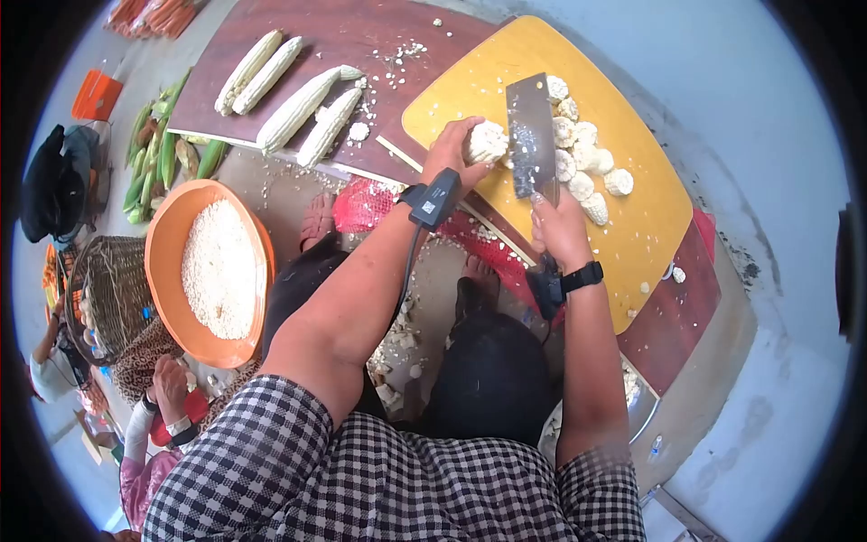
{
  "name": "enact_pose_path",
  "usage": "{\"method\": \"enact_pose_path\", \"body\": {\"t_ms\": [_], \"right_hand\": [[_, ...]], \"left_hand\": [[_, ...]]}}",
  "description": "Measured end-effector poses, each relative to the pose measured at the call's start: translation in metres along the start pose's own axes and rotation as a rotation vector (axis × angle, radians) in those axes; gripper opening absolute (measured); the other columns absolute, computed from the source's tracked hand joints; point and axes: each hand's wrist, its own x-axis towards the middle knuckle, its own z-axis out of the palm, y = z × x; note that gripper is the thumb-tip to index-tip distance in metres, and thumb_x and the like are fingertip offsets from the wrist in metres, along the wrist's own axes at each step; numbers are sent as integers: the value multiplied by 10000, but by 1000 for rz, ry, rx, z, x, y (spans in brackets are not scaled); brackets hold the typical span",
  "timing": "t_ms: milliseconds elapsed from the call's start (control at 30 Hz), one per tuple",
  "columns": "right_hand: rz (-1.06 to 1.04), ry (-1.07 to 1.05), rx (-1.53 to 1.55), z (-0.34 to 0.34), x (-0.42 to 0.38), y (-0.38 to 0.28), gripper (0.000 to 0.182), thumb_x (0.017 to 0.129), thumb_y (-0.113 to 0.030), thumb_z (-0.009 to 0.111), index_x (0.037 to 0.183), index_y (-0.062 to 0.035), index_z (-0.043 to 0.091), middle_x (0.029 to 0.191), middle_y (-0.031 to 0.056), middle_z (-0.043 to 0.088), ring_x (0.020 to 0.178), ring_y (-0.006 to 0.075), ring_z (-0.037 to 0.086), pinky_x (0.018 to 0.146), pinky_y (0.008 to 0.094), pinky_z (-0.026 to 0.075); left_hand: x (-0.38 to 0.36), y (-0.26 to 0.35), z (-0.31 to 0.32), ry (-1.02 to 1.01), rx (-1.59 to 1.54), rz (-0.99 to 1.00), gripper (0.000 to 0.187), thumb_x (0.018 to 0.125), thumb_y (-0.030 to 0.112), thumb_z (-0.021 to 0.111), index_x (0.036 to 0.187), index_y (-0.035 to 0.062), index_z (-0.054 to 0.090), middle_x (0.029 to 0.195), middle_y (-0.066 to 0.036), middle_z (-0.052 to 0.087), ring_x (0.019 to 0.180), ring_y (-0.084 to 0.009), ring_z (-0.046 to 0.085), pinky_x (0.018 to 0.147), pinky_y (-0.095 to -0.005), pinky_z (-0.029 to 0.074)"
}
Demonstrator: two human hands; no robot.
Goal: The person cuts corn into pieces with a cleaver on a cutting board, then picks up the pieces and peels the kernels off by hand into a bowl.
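My left hand [454, 155] is closed around a thick piece of white corn cob [488, 142] at the left side of the yellow cutting board [461, 86]. Gripped by its handle in my right hand [562, 228], a cleaver [531, 135] points away from me, its broad blade just right of the cob piece. Bits of corn cling to the blade. On the board to the right of the blade lie several cut rounds of corn cob [585, 155], bunched together.
Whole husked cobs [298, 108] lie on the dark red table [361, 27] at left. An orange basin [163, 244] of loose kernels stands on the floor, beside a wicker basket [108, 294]. Green unhusked corn [149, 181] is heaped behind. Another person's hands [167, 388] show at lower left.
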Motion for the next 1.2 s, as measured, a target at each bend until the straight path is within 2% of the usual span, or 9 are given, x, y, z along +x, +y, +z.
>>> {"method": "enact_pose_path", "body": {"t_ms": [133,267,500,600,733,933,1033,1133,1200], "right_hand": [[115,-135,567,-21,16,15,95,927,-130,517,941,-115,424,629,-10,391,451,72,359,375,234,300],[56,-74,466,-22,13,28,93,928,-132,519,946,-112,429,639,-5,399,462,74,372,379,234,305],[56,-135,578,-24,13,30,84,934,-119,508,910,-117,428,638,-5,400,457,71,368,379,229,303],[60,-205,626,-23,12,33,86,936,-107,500,898,-118,424,637,-7,402,456,68,367,377,227,302],[38,-202,612,-20,12,37,96,937,-94,494,886,-120,418,632,-11,398,447,62,363,368,221,294],[13,-212,621,-26,9,45,110,936,-87,487,867,-118,408,626,-15,388,434,52,346,357,209,278],[9,-344,699,-35,18,59,110,947,-114,475,856,-114,414,623,-21,382,423,41,327,348,202,272],[-24,-451,762,-37,21,65,122,958,-146,464,850,-107,423,611,-32,370,413,29,308,340,193,268],[-34,-513,824,-34,18,66,130,964,-160,461,851,-103,430,603,-40,361,411,22,301,338,188,268]], "left_hand": [[3,-5,-4,25,-114,-87,653,696,87,747,1288,41,474,1176,-186,537,1099,-298,562,944,-346,455],[3,-6,-7,13,-106,-97,645,716,86,727,1305,41,467,1205,-185,536,1131,-269,545,966,-346,437],[8,19,-6,14,23,-139,598,757,111,703,1301,13,475,1186,-191,550,1108,-254,550,937,-337,443],[5,16,15,-42,-750,-333,563,764,154,732,1253,-19,513,1117,-173,602,1019,-217,592,879,-298,470],[-2,17,31,-77,-541,-276,534,815,158,702,1263,-50,499,1105,-133,628,990,-166,592,862,-275,470],[1,17,32,-110,-812,-440,428,870,164,654,1227,-38,534,1077,-113,647,985,-167,607,852,-266,468],[0,18,29,-133,-1045,-533,397,906,262,590,1211,11,547,1087,-99,644,1014,-182,602,887,-338,468],[3,20,24,-47,-1297,-619,443,944,352,461,1270,52,474,1233,-128,562,1141,-276,537,985,-490,398],[1,30,19,34,-1507,-654,479,932,398,460,1290,80,452,1265,-129,534,1175,-299,506,997,-545,365]]}}
